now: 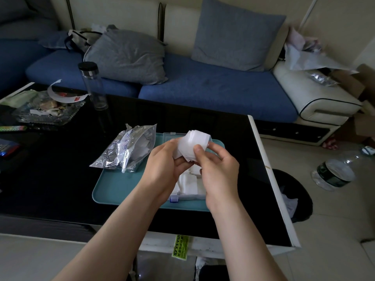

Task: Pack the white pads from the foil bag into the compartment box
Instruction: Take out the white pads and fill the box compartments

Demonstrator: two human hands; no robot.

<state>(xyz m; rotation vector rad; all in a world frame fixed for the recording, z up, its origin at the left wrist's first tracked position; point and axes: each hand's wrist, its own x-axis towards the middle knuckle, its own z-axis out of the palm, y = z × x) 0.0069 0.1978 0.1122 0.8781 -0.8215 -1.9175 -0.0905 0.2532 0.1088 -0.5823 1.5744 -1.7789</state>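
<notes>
Observation, standing at the near side of the black table (pixel 60 169).

Both hands are raised just above the compartment box (pixel 190 197). Between them they hold one stack of white pads (pixel 195 141).
- Left hand (pixel 164 161): fingers curled under and around the lower left end of the stack, gripping it.
- Right hand (pixel 219 169): thumb pressed on the near face of the stack, fingers curled behind it, pinching.
- Stack: slightly fanned. Its long axis runs from lower left, in the left palm, to upper right. The free end points up and away from the person, toward the sofa (pixel 203 88).

The compartment box is clear plastic and lies on the teal tray (pixel 121 185), mostly hidden by the hands.
- Its long axis runs away from the person.
- A blue latch (pixel 174 199) sits on the near edge.
- More white pads lie flat inside it (pixel 188 183), below the wrists. Which compartment they fill I cannot tell.

The foil bag (pixel 121 151) lies crumpled on the tray's far left corner, partly overhanging onto the table.
- Its long axis is diagonal, from near-left to far-right.
- White shows through a gap on its right side, facing the box.

Also noted:
- A glass bottle (pixel 93 86) with a black cap stands upright near the table's far edge.
- A glass dish (pixel 44 112) of scraps is at far left.
- A plastic water bottle (pixel 334 173) lies on the floor to the right.
</notes>
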